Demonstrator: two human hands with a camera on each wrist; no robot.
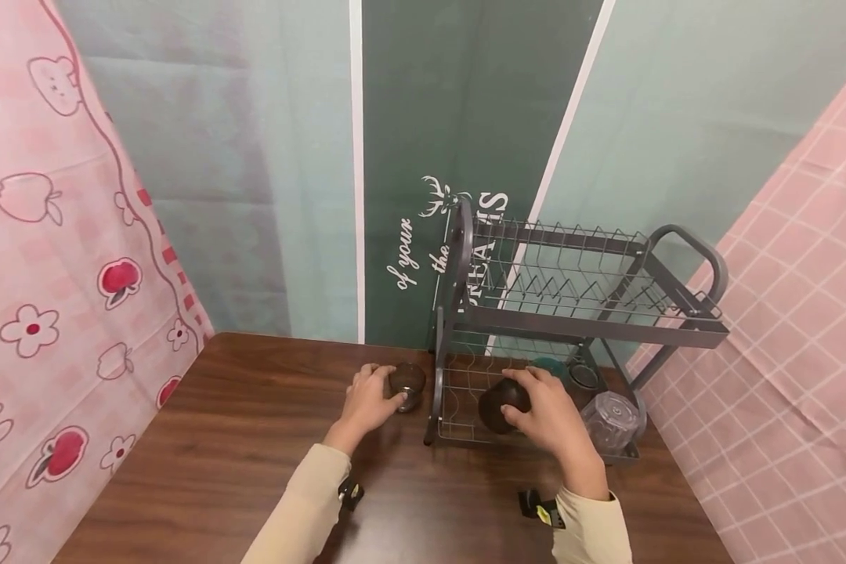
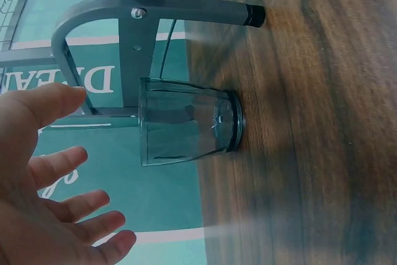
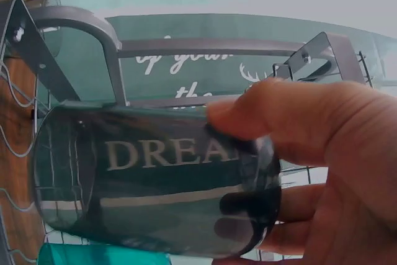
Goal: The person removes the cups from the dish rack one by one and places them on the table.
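The counter [image 1: 240, 446] runs from its left edge, by a patterned pink cloth [image 1: 113, 258], to the left hand [image 1: 368, 403], leaving broad room there; that hand's fingers are spread apart, just beside a see-through glass [image 2: 186, 125] upright on the counter; a narrow gap parts this glass from the grey rack [image 1: 599, 323]; at the lower tier's left part, the right hand [image 1: 553, 411] is clamped round a dark glass [image 1: 499, 407], with the upper tier close above; farther right stands a clear tumbler [image 1: 613, 423]; a teal cup [image 1: 550, 366] is partly hidden behind the right hand; whether the dark glass touches the wires, I cannot tell.
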